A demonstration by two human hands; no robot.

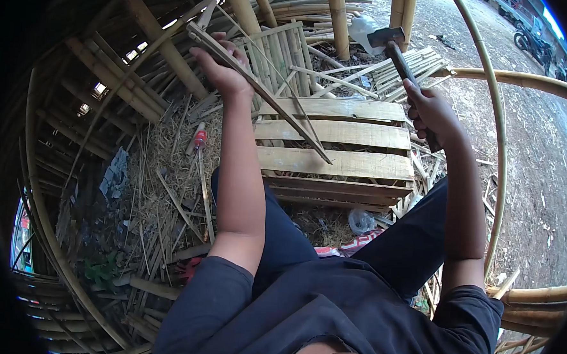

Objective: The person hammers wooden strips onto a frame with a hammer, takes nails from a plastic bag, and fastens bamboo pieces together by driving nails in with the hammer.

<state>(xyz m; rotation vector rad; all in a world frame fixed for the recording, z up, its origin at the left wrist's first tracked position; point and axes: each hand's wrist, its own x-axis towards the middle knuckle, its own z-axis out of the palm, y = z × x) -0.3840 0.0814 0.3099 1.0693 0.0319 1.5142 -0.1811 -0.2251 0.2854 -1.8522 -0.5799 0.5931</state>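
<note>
My right hand [433,114] is wrapped round the dark handle of a hammer [402,64], its head raised at the upper right. In my left hand [228,71] is a long, narrow bamboo strip [268,99], held near its upper end between thumb and fingers. The strip slants down to the right, its lower tip over the slatted wooden crate [332,161]. Whether that tip touches the crate I cannot tell. The crate stands between my knees, broad slats on top with gaps between them. A thinner sliver runs beside the strip.
Slatted bamboo panels [277,58] lean behind the crate, and another panel [414,75] lies to its right. Bamboo posts [338,23] and a curved pole [494,124] surround me. Shavings and sticks litter the ground, with a red-capped bottle [199,138] at left. A motorbike [532,49] stands far right.
</note>
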